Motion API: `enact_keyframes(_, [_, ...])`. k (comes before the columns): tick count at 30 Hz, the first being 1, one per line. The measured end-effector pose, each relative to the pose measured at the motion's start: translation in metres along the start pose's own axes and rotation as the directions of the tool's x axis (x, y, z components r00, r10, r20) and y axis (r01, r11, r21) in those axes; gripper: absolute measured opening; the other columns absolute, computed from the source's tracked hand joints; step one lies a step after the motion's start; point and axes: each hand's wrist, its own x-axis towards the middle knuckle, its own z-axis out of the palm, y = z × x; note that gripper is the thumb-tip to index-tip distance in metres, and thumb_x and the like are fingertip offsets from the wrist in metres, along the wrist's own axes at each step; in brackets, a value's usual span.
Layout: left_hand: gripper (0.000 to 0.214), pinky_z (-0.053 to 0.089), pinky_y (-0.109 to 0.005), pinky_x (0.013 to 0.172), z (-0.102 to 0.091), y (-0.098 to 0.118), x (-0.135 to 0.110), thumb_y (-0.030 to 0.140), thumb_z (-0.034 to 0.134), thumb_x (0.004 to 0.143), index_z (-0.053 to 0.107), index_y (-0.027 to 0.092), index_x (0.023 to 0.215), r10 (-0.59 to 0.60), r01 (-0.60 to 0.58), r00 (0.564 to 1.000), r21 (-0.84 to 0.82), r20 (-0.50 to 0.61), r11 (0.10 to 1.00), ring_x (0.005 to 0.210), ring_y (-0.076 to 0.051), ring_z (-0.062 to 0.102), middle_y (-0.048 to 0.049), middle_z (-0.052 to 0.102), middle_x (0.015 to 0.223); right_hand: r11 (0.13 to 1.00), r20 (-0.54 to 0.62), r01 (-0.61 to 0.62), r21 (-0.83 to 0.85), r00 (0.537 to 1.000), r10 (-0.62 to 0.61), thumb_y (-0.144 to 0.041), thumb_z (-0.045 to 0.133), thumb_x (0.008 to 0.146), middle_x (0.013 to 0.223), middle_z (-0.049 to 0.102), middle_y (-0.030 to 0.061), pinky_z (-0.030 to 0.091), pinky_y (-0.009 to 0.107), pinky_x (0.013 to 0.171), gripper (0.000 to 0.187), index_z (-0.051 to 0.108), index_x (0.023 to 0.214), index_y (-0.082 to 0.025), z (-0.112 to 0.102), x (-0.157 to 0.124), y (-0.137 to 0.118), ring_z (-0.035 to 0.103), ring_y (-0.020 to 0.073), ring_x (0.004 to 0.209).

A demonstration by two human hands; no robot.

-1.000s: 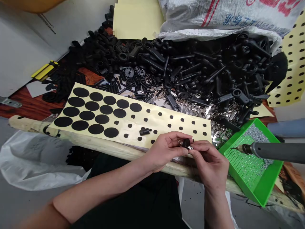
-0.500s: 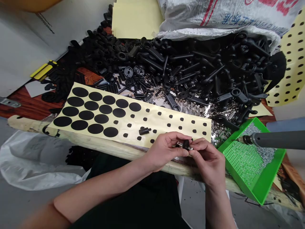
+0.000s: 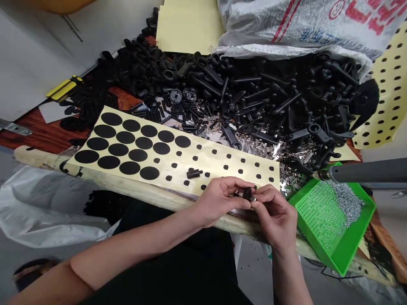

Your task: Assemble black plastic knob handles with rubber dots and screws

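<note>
- The left hand [image 3: 221, 201] and right hand [image 3: 273, 216] are close together, fingers curled narrowly, both pinching one small black plastic part [image 3: 247, 194].
- That part sits between the fingertips, just above the near edge of a paper sheet, with a bit of silver metal showing at its side; the fingers hide most of it.
- The sheet of black sticky dots [image 3: 203, 159] lies just beyond the hands, on a pale wooden board [image 3: 152, 197] at the front of the bench [image 3: 38, 135].
- A small black fitting [image 3: 193, 173] lies on that sheet, left of the hands.
- A green tray [image 3: 349, 243] sits to the right of the right hand, tilted, holding silver screws [image 3: 346, 203].
- A grey electric screwdriver [image 3: 365, 173] reaches in from the right, its tip just above the tray's far corner.
- Behind the sheet lies a heap of black plastic handles [image 3: 263, 93], with shiny metal clips [image 3: 267, 148] along its near side.
- A white woven sack [image 3: 302, 25] lies beyond the heap.
</note>
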Motion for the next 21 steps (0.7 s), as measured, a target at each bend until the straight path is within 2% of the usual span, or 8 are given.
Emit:
enact_keyframes(4, [0.034, 0.050, -0.032, 0.086, -0.001, -0.001, -0.001, 0.007, 0.079, 0.058, 0.074, 0.015, 0.091, -0.017, 0.017, 1.000, 0.004, 0.005, 1.000, 0.091, -0.018, 0.065, -0.0069, 0.073, 0.094, 0.998, -0.037, -0.030, 0.059, 0.999, 0.033, -0.022, 0.069, 0.075, 0.068, 0.058, 0.0010, 0.047, 0.026, 0.061, 0.010, 0.062, 0.069, -0.019, 0.001, -0.003, 0.002, 0.058, 0.0142, 0.070])
enact_keyframes(10, [0.036, 0.052, -0.030, 0.078, -0.003, 0.000, 0.000, 0.005, 0.079, 0.054, 0.074, 0.013, 0.089, -0.052, 0.052, 0.998, 0.000, 0.027, 0.999, 0.085, -0.016, 0.064, -0.0064, 0.072, 0.087, 0.999, 0.110, 0.034, 0.027, 0.993, -0.036, -0.017, 0.070, 0.074, 0.065, 0.060, 0.0004, 0.049, 0.026, 0.061, 0.012, 0.061, 0.066, -0.020, -0.009, 0.002, -0.001, 0.058, 0.0136, 0.067])
enact_keyframes(17, [0.036, 0.051, -0.026, 0.072, -0.001, 0.001, -0.001, 0.005, 0.078, 0.055, 0.074, 0.013, 0.089, -0.063, 0.063, 0.998, 0.022, 0.016, 0.998, 0.080, -0.015, 0.063, -0.0054, 0.071, 0.084, 1.000, 0.039, 0.011, 0.001, 0.999, -0.011, -0.015, 0.068, 0.075, 0.068, 0.060, 0.0014, 0.049, 0.025, 0.060, 0.011, 0.062, 0.068, -0.019, -0.006, -0.003, -0.004, 0.060, 0.0141, 0.069])
enact_keyframes(21, [0.034, 0.051, -0.027, 0.074, 0.000, 0.002, -0.001, 0.004, 0.078, 0.054, 0.075, 0.013, 0.087, -0.054, 0.053, 0.998, 0.033, 0.029, 0.998, 0.074, -0.013, 0.063, -0.0044, 0.072, 0.082, 0.997, 0.077, -0.028, 0.065, 0.997, 0.023, -0.014, 0.068, 0.075, 0.066, 0.060, 0.0009, 0.049, 0.025, 0.062, 0.010, 0.063, 0.068, -0.019, -0.006, -0.006, -0.001, 0.060, 0.0134, 0.069])
